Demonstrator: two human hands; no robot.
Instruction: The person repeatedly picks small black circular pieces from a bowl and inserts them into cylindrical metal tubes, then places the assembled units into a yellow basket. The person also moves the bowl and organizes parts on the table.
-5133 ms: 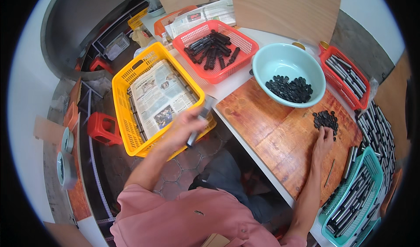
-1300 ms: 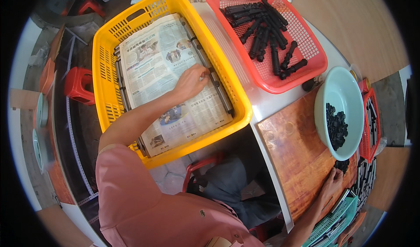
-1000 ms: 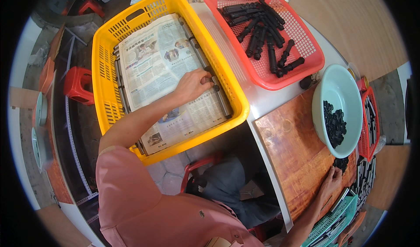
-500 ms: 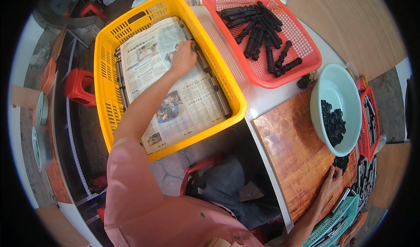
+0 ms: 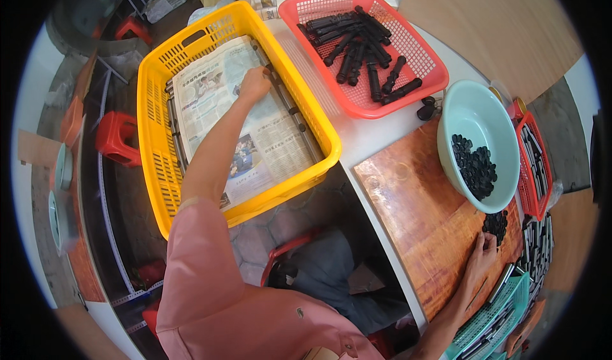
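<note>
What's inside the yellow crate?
The yellow crate holds newspaper, with dark rods showing along its left and right sides. The left hand is at the right-side rods, hiding part of them. Whatever lies under the newspaper is covered, so I can't tell.

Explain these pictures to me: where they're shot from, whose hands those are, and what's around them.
No machine here: a person works bare-handed, filmed by a wide camera on their head looking down, so straight edges bend. The left hand reaches into a yellow basket, beside dark tubes and newspaper; whether it grips anything is unclear. The right hand is at a pile of small black pieces on a wooden board. A pale blue bowl holds more; a red basket holds black rods.
</note>
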